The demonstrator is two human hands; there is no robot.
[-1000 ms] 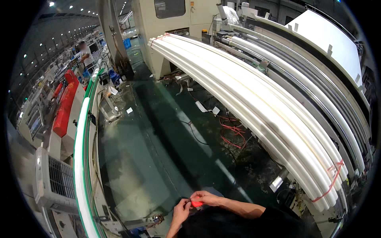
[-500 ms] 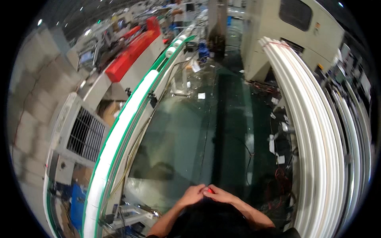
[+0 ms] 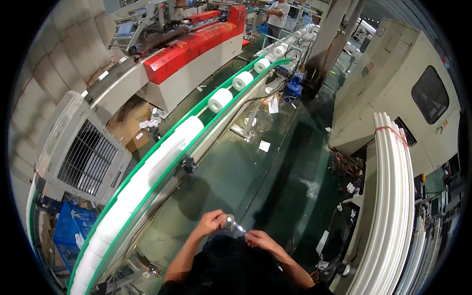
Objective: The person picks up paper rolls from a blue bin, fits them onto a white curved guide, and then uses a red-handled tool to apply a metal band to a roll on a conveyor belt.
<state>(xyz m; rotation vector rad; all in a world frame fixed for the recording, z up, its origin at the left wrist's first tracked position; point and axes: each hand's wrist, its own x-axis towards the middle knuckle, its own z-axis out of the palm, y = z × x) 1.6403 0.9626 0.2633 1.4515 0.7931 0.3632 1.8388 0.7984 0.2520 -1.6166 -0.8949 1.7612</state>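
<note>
Close in front of my body, my left hand (image 3: pixel 212 222) is closed around what looks like a small roll of clear tape (image 3: pixel 229 221). A short shiny strip (image 3: pixel 239 228) runs from it toward my right hand (image 3: pixel 259 239). The fingers of that hand are pinched on the strip's end. Both hands are in the air above the dark green floor, a little apart. Left of them, a conveyor with green side rails (image 3: pixel 162 143) carries white paper rolls (image 3: pixel 220 100), spaced out at the far end and packed end to end nearer me.
Long white tubes (image 3: pixel 388 196), tied with a red band, stand along my right. Beyond them is a beige machine cabinet (image 3: pixel 366 98). At the far left are a red-topped machine (image 3: pixel 191 51) and a grilled unit (image 3: pixel 88 157). Paper scraps (image 3: pixel 264 146) lie on the floor. A person (image 3: pixel 279 17) stands far back.
My hands have moved apart, and the shiny strip now shows between them. The view has turned left and tilted, so the conveyor and its spaced rolls show more fully.
</note>
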